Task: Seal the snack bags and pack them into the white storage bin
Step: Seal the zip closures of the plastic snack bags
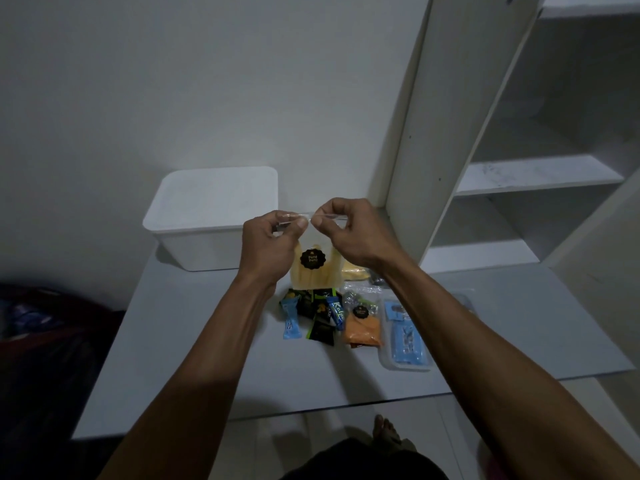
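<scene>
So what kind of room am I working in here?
Likely a room in a home, perhaps a bedroom or storage corner: a low white table against a plain wall, white open shelving on the right, and dark fabric heaped on the left.

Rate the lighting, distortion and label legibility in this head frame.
Head view: dim and underexposed, bottom-left corner nearly black; wide-angle bending tilts the shelf unit; both hands sharp, pinching the clear snack bag at its top; its black sticker reads partly, the small packets mostly not; white storage bin evenly lit, no glare.

The white table [214, 375] carries the white storage bin [211, 216] and loose snack packets [325, 317].
</scene>
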